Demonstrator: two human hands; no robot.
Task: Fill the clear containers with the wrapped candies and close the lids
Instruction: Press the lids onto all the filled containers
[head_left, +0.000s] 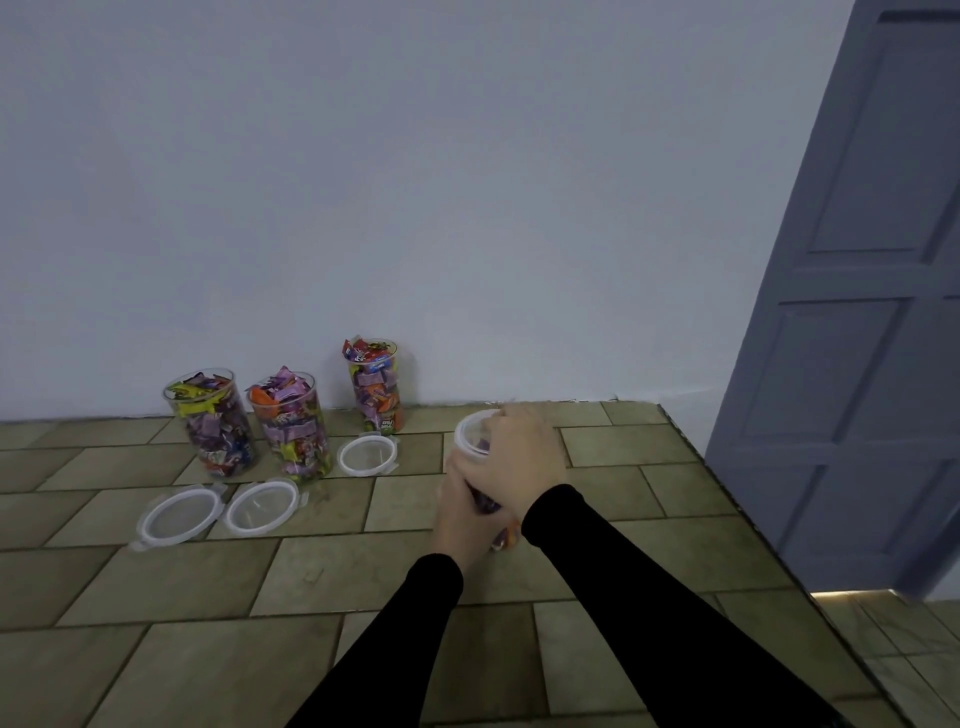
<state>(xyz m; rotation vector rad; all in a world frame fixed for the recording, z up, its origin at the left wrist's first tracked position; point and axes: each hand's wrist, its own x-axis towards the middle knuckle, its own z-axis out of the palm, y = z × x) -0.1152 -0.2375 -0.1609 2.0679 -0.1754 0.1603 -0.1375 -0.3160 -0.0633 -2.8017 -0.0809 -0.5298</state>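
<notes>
Head view shows the left hand (462, 512) wrapped around the body of a clear container (480, 467) on the tiled floor (171, 644), fingers curled on its wall, presumably to steady it. The right hand (522, 460) covers its top, fingers curled over a white-rimmed lid (470, 434), apparently pressing it shut; whether the clasps are engaged cannot be told. Purple wrapped candies (485, 499) show between the hands. Three further cylindrical containers (293, 428) stand against the wall (415, 182), open-topped and packed with crinkled, glossy wrappers. Their three round lids (260, 508), translucent centres with white rims and side tabs, lie flat just in front, within reach for closing.
</notes>
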